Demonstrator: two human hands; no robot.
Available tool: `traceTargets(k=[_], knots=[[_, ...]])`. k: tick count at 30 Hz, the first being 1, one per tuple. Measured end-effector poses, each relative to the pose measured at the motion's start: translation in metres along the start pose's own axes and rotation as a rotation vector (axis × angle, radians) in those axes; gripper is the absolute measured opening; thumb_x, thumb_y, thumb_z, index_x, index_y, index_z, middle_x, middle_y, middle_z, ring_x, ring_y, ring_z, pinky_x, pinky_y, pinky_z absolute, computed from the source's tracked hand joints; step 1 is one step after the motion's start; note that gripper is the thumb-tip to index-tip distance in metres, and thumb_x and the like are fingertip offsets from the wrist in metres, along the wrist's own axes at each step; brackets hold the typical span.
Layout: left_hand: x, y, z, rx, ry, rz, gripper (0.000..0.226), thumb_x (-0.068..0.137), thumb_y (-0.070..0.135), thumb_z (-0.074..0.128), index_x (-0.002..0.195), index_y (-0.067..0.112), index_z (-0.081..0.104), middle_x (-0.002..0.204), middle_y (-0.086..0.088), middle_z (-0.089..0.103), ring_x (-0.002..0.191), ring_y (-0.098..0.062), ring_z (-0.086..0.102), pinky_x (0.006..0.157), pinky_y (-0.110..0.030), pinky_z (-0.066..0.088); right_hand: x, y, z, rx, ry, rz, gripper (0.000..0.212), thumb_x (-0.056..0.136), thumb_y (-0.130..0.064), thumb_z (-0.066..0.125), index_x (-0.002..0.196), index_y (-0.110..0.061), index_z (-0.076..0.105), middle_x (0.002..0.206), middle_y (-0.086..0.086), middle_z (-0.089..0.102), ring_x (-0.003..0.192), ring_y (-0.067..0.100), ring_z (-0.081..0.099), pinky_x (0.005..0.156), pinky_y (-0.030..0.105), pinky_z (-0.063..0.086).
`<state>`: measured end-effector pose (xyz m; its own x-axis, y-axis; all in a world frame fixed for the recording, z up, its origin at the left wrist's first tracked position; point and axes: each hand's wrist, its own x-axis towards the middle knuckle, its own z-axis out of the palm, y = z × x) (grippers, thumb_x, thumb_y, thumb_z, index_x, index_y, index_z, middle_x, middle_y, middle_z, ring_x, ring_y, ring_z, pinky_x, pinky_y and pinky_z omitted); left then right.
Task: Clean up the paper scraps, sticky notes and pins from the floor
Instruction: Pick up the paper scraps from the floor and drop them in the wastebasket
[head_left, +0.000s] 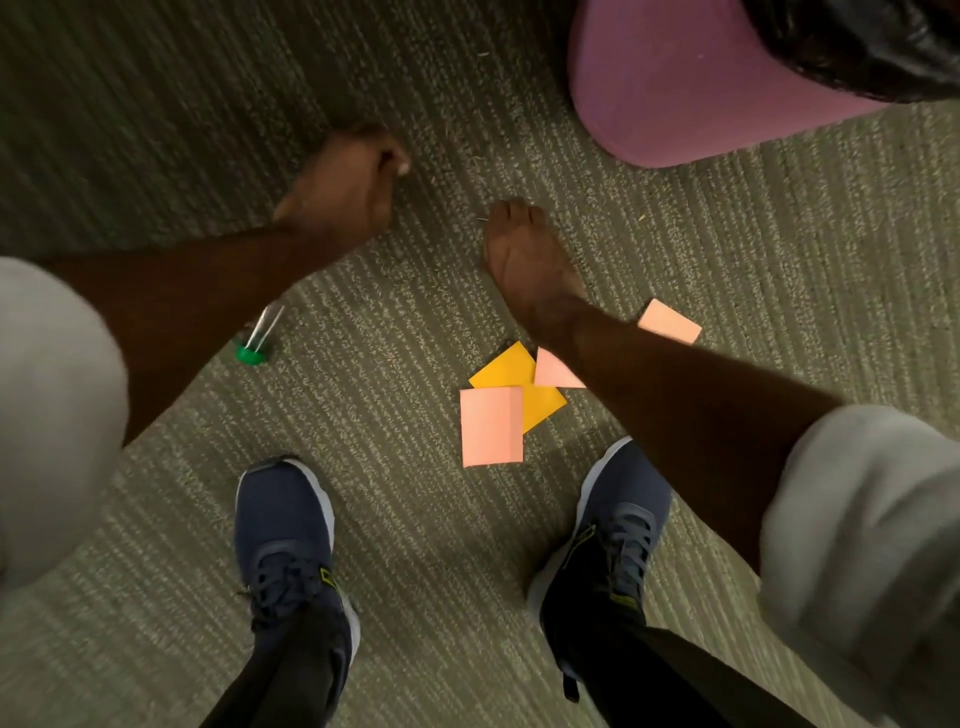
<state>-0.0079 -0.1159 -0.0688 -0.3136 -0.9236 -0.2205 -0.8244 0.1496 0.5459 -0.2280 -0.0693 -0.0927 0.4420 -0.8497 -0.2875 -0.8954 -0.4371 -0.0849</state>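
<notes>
My left hand (345, 179) hovers over the carpet with its fingers curled into a fist; nothing shows in it. My right hand (522, 249) reaches down with its fingertips bunched on the carpet, right beside a thin metal pin (482, 220). Whether the fingers grip the pin is unclear. Sticky notes lie near my right forearm: a pink one (491, 434) overlapping an orange one (511, 370), a pink corner (555, 370) half hidden under the arm, and another pink note (670, 322) to the right.
A clear tube with a green cap (253, 349) lies on the carpet, partly under my left forearm. A purple bin (675, 93) lined with a black bag (872, 47) stands at the top right. My two blue shoes (283, 535) (608, 530) stand below the notes.
</notes>
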Motion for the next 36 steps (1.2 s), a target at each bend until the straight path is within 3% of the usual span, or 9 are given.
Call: traceTargets(k=[1,4,8,11,15,22,26,30,36], knots=[[-0.006,0.000,-0.005,-0.010,-0.006,-0.016,0.027,0.099,0.017,0.043,0.103,0.004,0.066,0.097,-0.020,0.068,0.090,-0.032,0.064,0.080,-0.036,0.048,0.001,0.000,-0.007,0.030,-0.015,0.027,0.049,0.091,0.003,0.013,0.126,0.014,0.045,0.120,0.030,0.053,0.108,0.041,0.055,0.090,0.046,0.048],[-0.029,0.015,-0.030,-0.071,0.011,-0.020,0.023,0.098,0.012,0.046,0.100,0.003,0.067,0.091,-0.015,0.069,0.080,-0.018,0.058,0.075,-0.021,0.039,-0.005,-0.003,-0.038,0.149,-0.097,0.176,0.038,0.095,-0.011,0.055,0.128,0.007,0.052,0.118,0.024,0.060,0.105,0.035,0.060,0.088,0.040,0.050],[-0.051,0.053,-0.066,-0.167,0.026,-0.080,0.019,0.096,0.008,0.051,0.097,0.004,0.069,0.086,-0.006,0.067,0.078,-0.009,0.053,0.072,-0.016,0.039,-0.035,-0.003,-0.090,0.429,-0.237,0.252,0.028,0.099,-0.013,0.049,0.120,0.006,0.052,0.121,0.027,0.054,0.112,0.041,0.052,0.094,0.046,0.044],[-0.060,0.090,-0.096,-0.180,0.012,-0.127,0.018,0.097,0.011,0.054,0.099,0.004,0.071,0.084,-0.003,0.065,0.072,-0.011,0.055,0.064,-0.011,0.039,-0.059,-0.003,-0.136,0.571,-0.180,0.258,0.022,0.095,-0.010,0.052,0.111,0.005,0.055,0.113,0.028,0.055,0.105,0.042,0.055,0.091,0.045,0.047],[-0.052,0.149,-0.136,-0.235,0.053,-0.133,0.018,0.096,0.018,0.060,0.101,0.005,0.072,0.094,-0.011,0.072,0.084,-0.020,0.065,0.076,-0.027,0.050,-0.074,0.003,-0.210,0.546,0.055,0.293,0.014,0.091,-0.008,0.052,0.096,0.002,0.060,0.093,0.025,0.062,0.083,0.041,0.061,0.070,0.044,0.044],[0.004,0.262,-0.198,-0.348,0.209,-0.107,0.021,0.096,0.020,0.059,0.099,0.006,0.074,0.086,-0.005,0.072,0.076,-0.006,0.060,0.071,-0.020,0.046,-0.075,0.066,-0.320,0.572,0.301,0.305,0.015,0.090,-0.011,0.050,0.087,-0.001,0.060,0.084,0.023,0.061,0.080,0.038,0.060,0.072,0.047,0.040],[0.044,0.309,-0.221,-0.346,0.254,-0.105,0.019,0.095,0.016,0.061,0.103,0.006,0.074,0.094,-0.002,0.074,0.086,-0.005,0.063,0.075,-0.015,0.048,-0.076,0.113,-0.356,0.487,0.302,0.301,0.017,0.095,-0.015,0.049,0.096,-0.003,0.061,0.096,0.020,0.062,0.088,0.038,0.060,0.074,0.048,0.047],[0.071,0.338,-0.231,-0.310,0.262,-0.126,0.016,0.092,0.021,0.067,0.102,0.012,0.077,0.095,0.001,0.075,0.089,-0.006,0.068,0.082,-0.022,0.057,-0.075,0.147,-0.377,0.450,0.299,0.348,0.016,0.092,-0.014,0.048,0.098,-0.011,0.062,0.095,0.014,0.064,0.085,0.036,0.062,0.070,0.046,0.050],[0.086,0.363,-0.236,-0.250,0.253,-0.196,0.026,0.080,0.045,0.078,0.089,0.020,0.080,0.080,0.006,0.075,0.071,-0.002,0.067,0.067,-0.021,0.057,-0.080,0.172,-0.397,0.464,0.379,0.335,0.018,0.082,-0.009,0.050,0.093,-0.015,0.063,0.090,0.007,0.067,0.081,0.026,0.062,0.070,0.041,0.051]])
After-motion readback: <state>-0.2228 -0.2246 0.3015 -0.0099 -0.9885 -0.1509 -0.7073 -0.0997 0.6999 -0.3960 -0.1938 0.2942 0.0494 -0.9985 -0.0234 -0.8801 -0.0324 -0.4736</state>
